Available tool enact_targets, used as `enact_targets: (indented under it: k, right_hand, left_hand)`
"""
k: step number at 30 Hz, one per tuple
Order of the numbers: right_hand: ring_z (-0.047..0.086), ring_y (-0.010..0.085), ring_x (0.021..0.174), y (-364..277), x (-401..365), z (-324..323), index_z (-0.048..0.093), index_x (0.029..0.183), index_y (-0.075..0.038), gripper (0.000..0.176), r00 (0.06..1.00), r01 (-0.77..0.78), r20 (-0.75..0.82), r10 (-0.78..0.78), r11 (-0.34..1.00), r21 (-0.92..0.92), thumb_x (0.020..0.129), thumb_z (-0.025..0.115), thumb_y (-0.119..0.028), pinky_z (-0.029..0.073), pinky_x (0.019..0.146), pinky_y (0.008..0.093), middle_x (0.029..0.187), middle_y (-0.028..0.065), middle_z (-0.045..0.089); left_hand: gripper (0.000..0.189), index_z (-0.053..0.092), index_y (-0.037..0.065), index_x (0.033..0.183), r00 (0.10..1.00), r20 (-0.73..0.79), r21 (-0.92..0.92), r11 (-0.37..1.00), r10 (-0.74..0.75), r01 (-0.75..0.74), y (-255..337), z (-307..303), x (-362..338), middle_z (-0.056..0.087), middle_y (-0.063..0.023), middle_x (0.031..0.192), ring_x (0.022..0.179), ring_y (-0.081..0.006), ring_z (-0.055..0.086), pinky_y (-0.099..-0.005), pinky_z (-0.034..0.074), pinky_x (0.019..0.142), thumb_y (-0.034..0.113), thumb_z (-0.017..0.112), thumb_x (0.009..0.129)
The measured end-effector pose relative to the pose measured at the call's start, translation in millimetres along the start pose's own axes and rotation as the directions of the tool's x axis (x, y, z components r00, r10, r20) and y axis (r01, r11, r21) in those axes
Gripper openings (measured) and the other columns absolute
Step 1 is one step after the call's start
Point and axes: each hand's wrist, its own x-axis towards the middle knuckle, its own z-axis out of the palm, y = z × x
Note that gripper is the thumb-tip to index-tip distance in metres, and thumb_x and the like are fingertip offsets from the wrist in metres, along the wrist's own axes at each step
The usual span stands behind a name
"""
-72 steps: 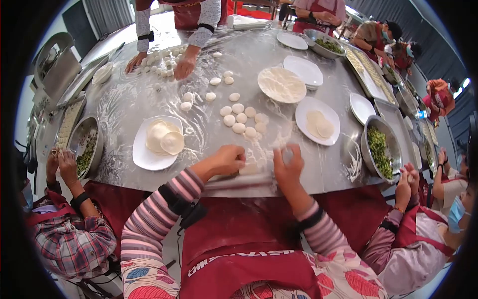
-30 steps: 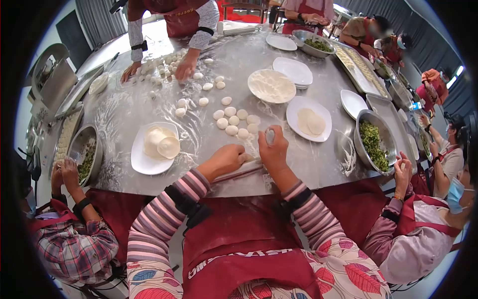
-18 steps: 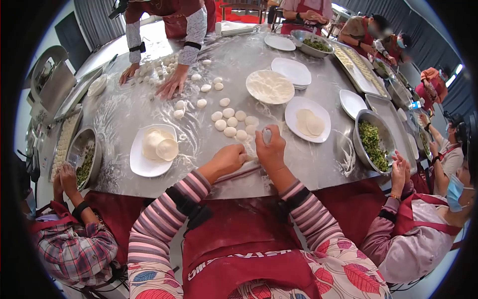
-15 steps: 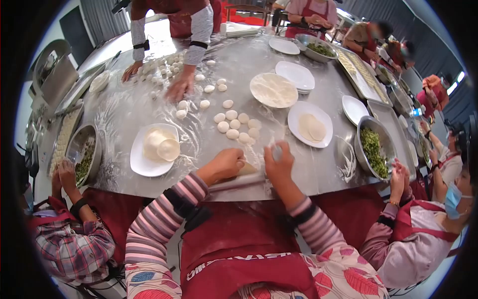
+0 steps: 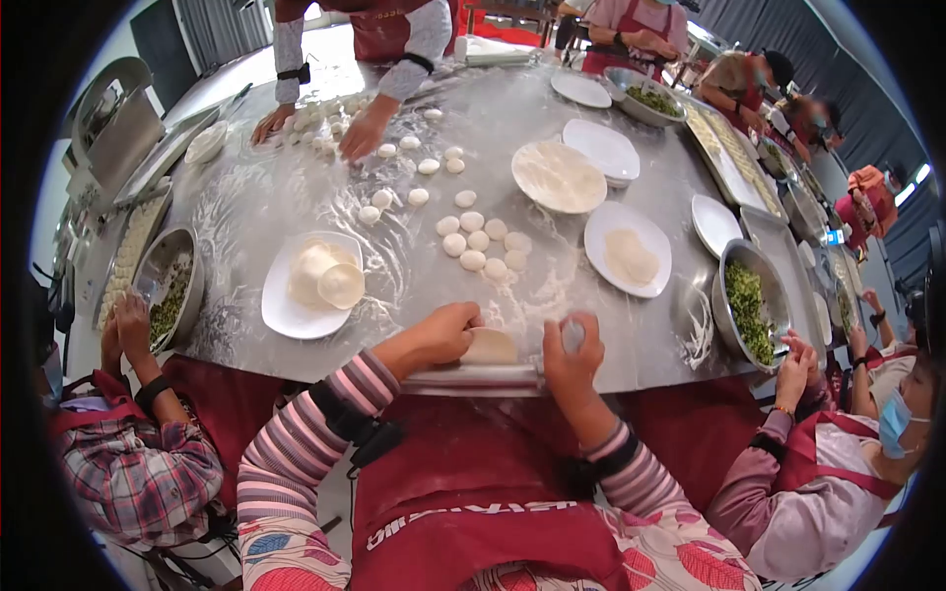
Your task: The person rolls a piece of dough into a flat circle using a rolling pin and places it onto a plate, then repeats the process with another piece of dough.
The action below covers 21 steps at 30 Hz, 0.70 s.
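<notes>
Near the table's front edge, my left hand [image 5: 441, 335] pinches the left side of a flat dough wrapper [image 5: 492, 347]. A rolling pin [image 5: 473, 378] lies along the near side of the wrapper, close to the edge. The heel of my right hand [image 5: 574, 357] rests at the pin's right end, its fingers curled upward and slightly blurred. Beyond my hands sits a cluster of small round dough pieces [image 5: 478, 239]. To the left, a white plate [image 5: 279, 317] carries a pile of rolled wrappers [image 5: 323, 274]. On the right, another plate [image 5: 598, 225] holds a wrapper [image 5: 631, 257].
A flour dish [image 5: 559, 177] stands ahead. Bowls of green filling [image 5: 749, 310] [image 5: 169, 305] flank me, each beside a person. Across the steel table [image 5: 394, 276], a co-worker's hands [image 5: 367, 130] touch more dough pieces. Trays of dumplings [image 5: 729, 148] line the right side.
The rolling pin has come toward me, to the table's edge, and my right hand has moved slightly nearer. More of the wrapper shows now. The co-worker opposite has drawn one hand back.
</notes>
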Motion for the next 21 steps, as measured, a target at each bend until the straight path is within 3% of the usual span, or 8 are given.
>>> enact_targets:
  k: [6, 9, 10, 11, 14, 16, 17, 21]
  right_hand:
    - [0.056, 0.041, 0.063, 19, 38, 43, 0.049, 0.094, -0.003, 0.025, 0.987, 0.148, -0.047, -0.155, 0.98, -0.133, 0.076, 0.064, -0.01, 0.044, 0.055, 0.0435, 0.073, 0.0212, 0.057]
    - [0.057, 0.0384, 0.062, 17, 24, 28, 0.048, 0.093, -0.003, 0.027, 0.975, 0.193, -0.075, -0.209, 0.964, -0.183, 0.074, 0.066, -0.008, 0.044, 0.055, 0.0428, 0.071, 0.0185, 0.057]
    - [0.057, 0.0345, 0.059, 11, 8, 13, 0.049, 0.092, -0.003, 0.027, 1.0, 0.01, -0.021, -0.012, 0.993, -0.114, 0.073, 0.067, -0.007, 0.045, 0.053, 0.0402, 0.069, 0.0164, 0.056]
    - [0.058, 0.032, 0.058, 8, -3, 2, 0.049, 0.09, -0.004, 0.026, 0.999, 0.024, -0.037, -0.026, 0.998, -0.065, 0.072, 0.067, -0.006, 0.045, 0.053, 0.0382, 0.067, 0.015, 0.055]
    - [0.057, 0.0284, 0.056, -1, -30, -20, 0.049, 0.087, -0.004, 0.023, 0.999, -0.048, 0.014, 0.048, 0.999, -0.002, 0.072, 0.065, -0.002, 0.045, 0.054, 0.035, 0.067, 0.013, 0.054]
    - [0.056, 0.0256, 0.056, -3, -35, -25, 0.048, 0.087, -0.004, 0.022, 0.991, -0.128, 0.043, 0.124, 0.988, 0.09, 0.072, 0.065, -0.002, 0.045, 0.054, 0.0323, 0.067, 0.0118, 0.054]
    - [0.056, 0.0256, 0.056, -4, -34, -25, 0.048, 0.087, -0.004, 0.022, 0.991, -0.127, 0.045, 0.123, 0.987, 0.098, 0.072, 0.065, -0.002, 0.045, 0.054, 0.0323, 0.067, 0.0118, 0.054]
    - [0.056, 0.0237, 0.057, -12, -28, -25, 0.048, 0.087, -0.004, 0.022, 0.994, -0.101, 0.049, 0.097, 0.99, 0.1, 0.073, 0.065, -0.002, 0.045, 0.055, 0.0302, 0.069, 0.0107, 0.054]
  left_hand:
    - [0.021, 0.061, 0.0, 0.087, 0.992, -0.112, 0.11, 0.991, -0.062, 0.075, 13, -8, 12, 0.061, -0.0189, 0.081, 0.077, -0.0307, 0.059, -0.0383, 0.045, 0.071, 0.016, 0.053, 0.077]
    - [0.023, 0.062, 0.002, 0.087, 0.996, -0.075, 0.173, 0.985, 0.043, -0.029, 6, 3, 6, 0.062, -0.0192, 0.084, 0.08, -0.0348, 0.058, -0.0416, 0.045, 0.071, 0.022, 0.053, 0.079]
    - [0.023, 0.062, 0.002, 0.086, 0.997, -0.058, 0.196, 0.98, 0.056, -0.044, 11, 6, 0, 0.061, -0.0191, 0.084, 0.081, -0.036, 0.057, -0.0421, 0.045, 0.071, 0.023, 0.053, 0.08]
    - [0.023, 0.062, 0.002, 0.086, 0.994, -0.1, 0.196, 0.98, 0.047, -0.027, 11, 8, -6, 0.061, -0.0191, 0.084, 0.081, -0.036, 0.057, -0.0421, 0.045, 0.071, 0.023, 0.053, 0.08]
    - [0.023, 0.06, 0.001, 0.086, 0.979, -0.136, 0.277, 0.955, 0.152, -0.11, 13, 1, -20, 0.06, -0.0185, 0.08, 0.076, -0.0308, 0.058, -0.0393, 0.044, 0.068, 0.022, 0.053, 0.08]
    - [0.022, 0.057, 0.0, 0.085, 0.992, -0.109, -0.034, 0.997, 0.068, -0.072, 10, -22, -35, 0.058, -0.0166, 0.075, 0.07, -0.0225, 0.055, -0.0363, 0.044, 0.066, 0.021, 0.054, 0.08]
    - [0.02, 0.056, 0.0, 0.087, 0.989, -0.135, -0.011, 0.998, 0.058, -0.06, -1, -38, -42, 0.056, -0.0126, 0.072, 0.068, -0.0162, 0.05, -0.0333, 0.042, 0.064, 0.019, 0.053, 0.081]
    - [0.019, 0.058, 0.0, 0.088, 0.943, -0.319, 0.09, 0.987, -0.097, 0.132, -41, -136, -84, 0.058, -0.0087, 0.076, 0.075, -0.015, 0.053, -0.0296, 0.044, 0.068, 0.017, 0.054, 0.081]
